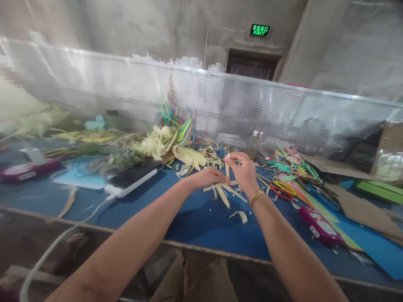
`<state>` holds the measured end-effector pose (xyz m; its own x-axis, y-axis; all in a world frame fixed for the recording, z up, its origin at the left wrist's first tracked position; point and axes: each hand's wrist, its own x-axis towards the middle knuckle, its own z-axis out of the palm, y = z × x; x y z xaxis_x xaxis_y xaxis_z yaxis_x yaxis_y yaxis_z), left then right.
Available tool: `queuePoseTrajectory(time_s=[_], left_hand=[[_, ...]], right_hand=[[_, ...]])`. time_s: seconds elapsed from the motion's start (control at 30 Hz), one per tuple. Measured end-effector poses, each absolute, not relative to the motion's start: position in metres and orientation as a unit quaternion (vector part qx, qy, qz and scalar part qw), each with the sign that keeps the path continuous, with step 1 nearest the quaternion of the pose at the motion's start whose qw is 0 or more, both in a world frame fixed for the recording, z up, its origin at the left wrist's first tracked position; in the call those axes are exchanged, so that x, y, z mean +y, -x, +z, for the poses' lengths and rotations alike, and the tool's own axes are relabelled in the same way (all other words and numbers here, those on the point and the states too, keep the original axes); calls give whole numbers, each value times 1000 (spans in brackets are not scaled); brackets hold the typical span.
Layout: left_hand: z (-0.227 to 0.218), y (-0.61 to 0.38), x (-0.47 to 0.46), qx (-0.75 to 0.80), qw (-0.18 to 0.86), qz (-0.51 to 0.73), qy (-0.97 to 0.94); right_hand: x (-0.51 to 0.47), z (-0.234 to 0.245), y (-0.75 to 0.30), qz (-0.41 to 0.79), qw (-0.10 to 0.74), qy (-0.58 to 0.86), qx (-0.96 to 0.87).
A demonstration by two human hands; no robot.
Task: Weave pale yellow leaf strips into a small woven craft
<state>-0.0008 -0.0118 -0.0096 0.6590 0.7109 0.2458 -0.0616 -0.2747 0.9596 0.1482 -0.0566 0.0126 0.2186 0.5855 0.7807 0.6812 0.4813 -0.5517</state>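
Observation:
Over the middle of the blue table (201,226), my left hand (209,178) and my right hand (243,170) meet around pale, flat strips that look like corn husk. A narrow husk strip (227,171) stands upright between them, its top end pinched by my right thumb and fingers. My left fingers are closed on the strips lower down, where they come together. Below the hands, several loose strip ends (224,197) fan outward. A small curled husk scrap (242,216) lies on the table closer to me.
Scissors with red and yellow handles (285,191) and a purple device (319,226) lie at right, beside coloured sheets (368,239). A white-edged tablet-like slab (132,182) with a cable sits left. Husk bundles (160,140), a bottle (254,142) and a perforated metal screen (242,100) stand behind.

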Motion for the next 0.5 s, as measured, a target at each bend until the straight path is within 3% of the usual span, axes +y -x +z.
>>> queuePoseTrajectory(time_s=[0.1,0.17,0.3,0.4,0.5], left_hand=[[-13,-3,-2,249,582,382,-674],[-14,-5,6,254,627,460,-576],[-12,-5,14,197,706,514,-445],[-13,-5,12,195,702,501,-467],[-15,-5,10,206,681,476,-517]], right_hand=[[-68,21,-146,-184,586,549,-566],[-72,22,-143,-198,588,553,-556],[-65,9,-134,-59,535,556,-633],[-54,-5,-131,39,519,565,-641],[-45,-13,-134,65,527,564,-632]])
